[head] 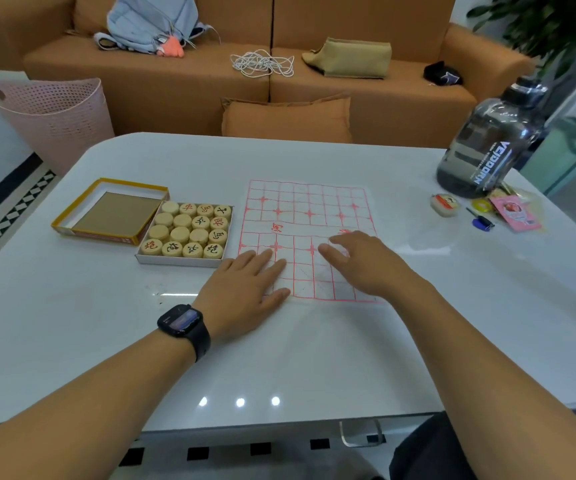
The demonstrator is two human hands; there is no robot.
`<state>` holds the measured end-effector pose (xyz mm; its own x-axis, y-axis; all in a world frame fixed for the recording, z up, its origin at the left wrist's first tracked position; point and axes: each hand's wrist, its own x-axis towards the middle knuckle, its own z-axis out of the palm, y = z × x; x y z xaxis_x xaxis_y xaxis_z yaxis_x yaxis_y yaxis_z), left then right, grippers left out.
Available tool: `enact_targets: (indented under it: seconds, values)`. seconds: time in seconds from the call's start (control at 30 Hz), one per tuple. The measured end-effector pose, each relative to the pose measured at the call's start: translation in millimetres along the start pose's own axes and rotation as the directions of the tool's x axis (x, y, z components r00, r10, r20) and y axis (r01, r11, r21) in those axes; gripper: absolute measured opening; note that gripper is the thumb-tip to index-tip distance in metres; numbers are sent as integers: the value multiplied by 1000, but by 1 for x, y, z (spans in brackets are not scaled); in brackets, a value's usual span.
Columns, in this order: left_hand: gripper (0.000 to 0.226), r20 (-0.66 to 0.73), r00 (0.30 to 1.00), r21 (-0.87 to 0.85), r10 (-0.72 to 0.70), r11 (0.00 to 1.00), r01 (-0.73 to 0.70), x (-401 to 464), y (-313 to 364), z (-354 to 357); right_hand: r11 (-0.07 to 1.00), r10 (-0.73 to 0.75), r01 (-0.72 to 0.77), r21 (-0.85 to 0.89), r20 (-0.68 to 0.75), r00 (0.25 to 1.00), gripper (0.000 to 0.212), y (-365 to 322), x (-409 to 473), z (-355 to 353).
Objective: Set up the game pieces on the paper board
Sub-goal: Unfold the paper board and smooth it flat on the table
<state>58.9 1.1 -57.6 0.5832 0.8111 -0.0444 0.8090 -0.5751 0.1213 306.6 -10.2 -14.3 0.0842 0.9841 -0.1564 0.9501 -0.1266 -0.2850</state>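
Our left hand (245, 289) lies flat, fingers straight, pressing the lower left corner of the paper board (305, 216) near the middle of the frame; it grasps nothing. Our right hand (362, 261) rests palm down on the board's lower right part, fingers spread and relaxed, also grasping nothing. The board is a thin sheet with a red grid, spread on the white table (314, 358); we judge it light, limp and quick to slide or crease, so it wants a flat palm, not a pinch.

Just left of the board, touching nothing on it, sits the open box (182, 260) with 16 wooden pieces (189, 228) showing in 4 rows. No piece is on the board yet. The discs look small, hard and smooth; we would take each by its rim between thumb and fingertip. The box lid (106, 211) lies beside it, further left. A large bottle (487, 143) stands at the upper right.
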Motion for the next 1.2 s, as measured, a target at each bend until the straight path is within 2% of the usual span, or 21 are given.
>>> enact_targets:
  seconds: [0.1,0.17,0.37,0.47,0.6,0.67,0.87,1.0,1.2]
  values:
    - [65,11,999,-16,-34,999,34,2,1,-1,999,4,0,-38,104,995,58,-7,-5,6]
    - [64,29,999,-29,-25,999,26,-2,3,-3,995,2,10,-99,122,993,58,-9,-8,9]
    - [61,42,998,-7,36,999,-36,-9,5,-4,991,18,9,-136,199,980,54,-4,-11,-6]
    - [60,46,999,-4,18,1000,-17,-8,0,-2,985,24,17,-174,231,973,54,-5,-12,-7]
    - [62,-15,999,-8,-48,999,48,-5,2,-2,981,34,-1,-196,166,986,44,-8,-8,-4]
    - [61,-68,997,-13,-45,999,44,-3,8,-5,981,33,-11,-193,115,993,46,-11,-7,-5]
    - [41,-161,987,24,19,1000,-16,-6,10,-6,976,41,8,-219,217,975,46,-10,-7,-6]
    - [40,-167,985,-58,-43,998,34,-3,6,-8,973,53,-11,-233,175,983,62,-13,-8,-7]
    - [40,-161,986,-68,-48,997,38,-5,4,-12,967,70,-29,-252,157,985,62,-18,-9,-9]
